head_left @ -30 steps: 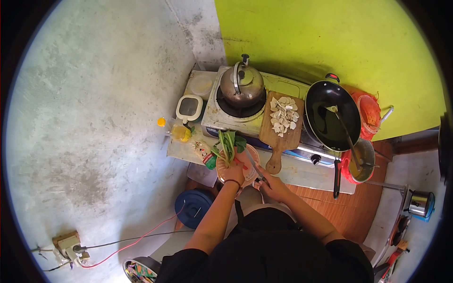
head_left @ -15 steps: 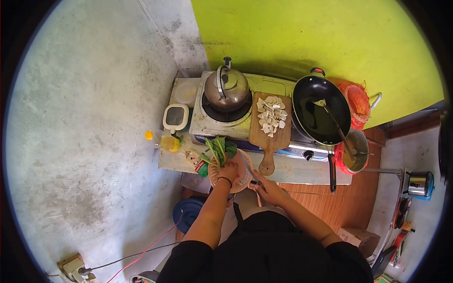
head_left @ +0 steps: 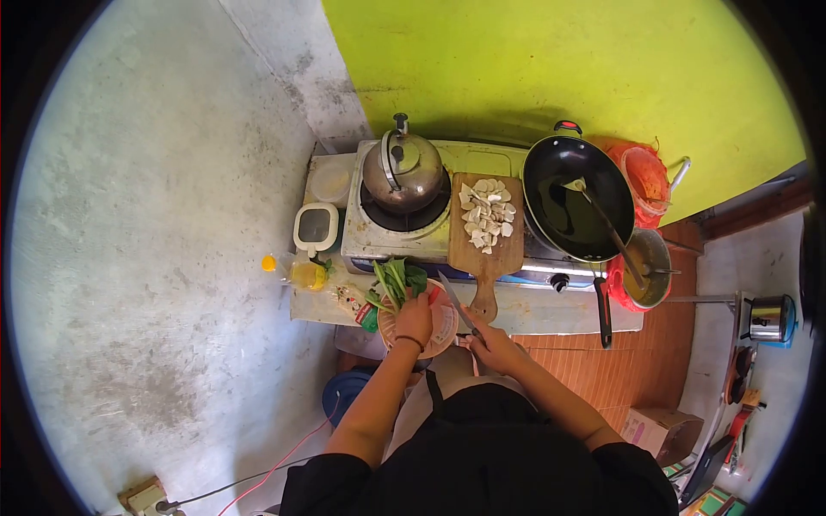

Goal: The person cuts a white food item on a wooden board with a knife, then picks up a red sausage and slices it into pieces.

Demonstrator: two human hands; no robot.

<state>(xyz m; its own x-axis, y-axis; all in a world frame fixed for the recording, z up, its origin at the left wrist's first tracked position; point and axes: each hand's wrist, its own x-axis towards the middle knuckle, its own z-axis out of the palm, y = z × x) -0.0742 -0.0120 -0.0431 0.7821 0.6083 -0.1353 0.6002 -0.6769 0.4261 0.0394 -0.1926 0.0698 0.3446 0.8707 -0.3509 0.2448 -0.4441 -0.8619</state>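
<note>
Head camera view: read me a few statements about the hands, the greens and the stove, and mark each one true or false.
1. The left hand holds leafy greens over a plate. True.
2. The right hand holds a knife. True.
3. The kettle sits inside the wok. False: it sits on the stove's left burner.
4. The cutting board is bare. False: pale slices lie on it.

We have one view only, from a camera on the person's head, looking steeply down through a fisheye lens; it faces the green wall [head_left: 559, 60], the stove [head_left: 404, 228] sits mid-frame, the person's own arms and torso fill the bottom; everything looks small and far.
</note>
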